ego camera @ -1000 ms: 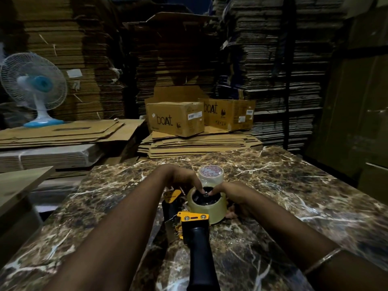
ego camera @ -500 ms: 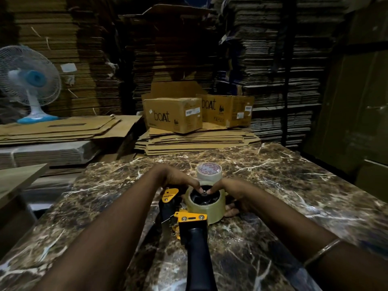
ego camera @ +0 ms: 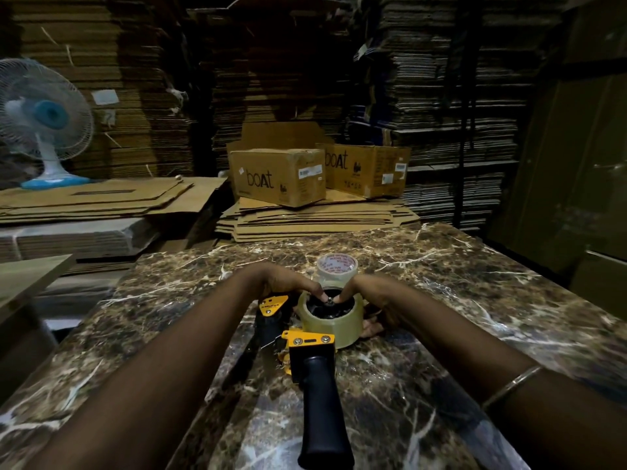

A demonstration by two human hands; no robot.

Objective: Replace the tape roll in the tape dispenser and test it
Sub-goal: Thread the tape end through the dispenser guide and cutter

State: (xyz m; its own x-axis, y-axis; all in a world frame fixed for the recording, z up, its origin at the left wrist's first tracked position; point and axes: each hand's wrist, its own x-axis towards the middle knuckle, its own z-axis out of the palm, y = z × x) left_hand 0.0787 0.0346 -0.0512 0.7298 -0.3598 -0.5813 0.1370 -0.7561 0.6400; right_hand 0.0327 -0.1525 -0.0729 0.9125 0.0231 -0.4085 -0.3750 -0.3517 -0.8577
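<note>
A yellow and black tape dispenser (ego camera: 310, 347) lies on its side on the marble table (ego camera: 458, 300), its black handle pointing toward me. A clear tape roll (ego camera: 334, 322) sits on the dispenser's black hub. My left hand (ego camera: 281, 283) and my right hand (ego camera: 375, 295) flank the roll, their fingertips pressing down on the hub at its centre; the right hand's lower fingers rest against the roll's side. A second roll with red print (ego camera: 337, 268) stands just behind, partly hidden by my fingers.
Flattened cardboard (ego camera: 315, 220) is stacked beyond the table's far edge, with two "boAt" boxes (ego camera: 278, 176) on top. A blue and white fan (ego camera: 44, 123) stands at the left. Tall piles of cardboard fill the background.
Both hands stay on the roll and hub in the same pose. Only the camera has shifted slightly.
</note>
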